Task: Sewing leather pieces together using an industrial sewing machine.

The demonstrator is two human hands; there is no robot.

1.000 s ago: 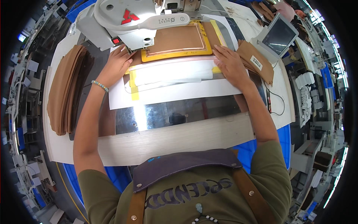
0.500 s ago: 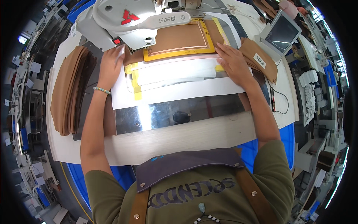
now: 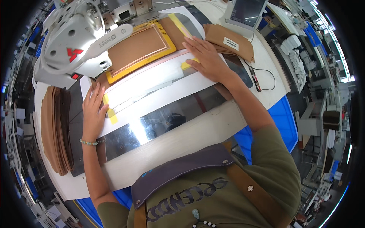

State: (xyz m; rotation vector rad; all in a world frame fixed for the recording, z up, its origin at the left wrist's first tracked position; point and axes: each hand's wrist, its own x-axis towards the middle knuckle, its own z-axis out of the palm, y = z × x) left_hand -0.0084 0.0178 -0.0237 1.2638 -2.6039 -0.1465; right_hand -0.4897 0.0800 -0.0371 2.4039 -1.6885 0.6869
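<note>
One left hand: grip spread | right hand: grip spread, near yellow frame

Frame on panel, pile at left, stack at right, screen behind stack

Dark lettering crosses the olive shirt at six o'clock; a red emblem marks the white machine head at ten; the pale bar beside it is finely printed; the yellow frame at eleven is scrawled on; a black-printed white label lies on the brown stack at one.
</note>
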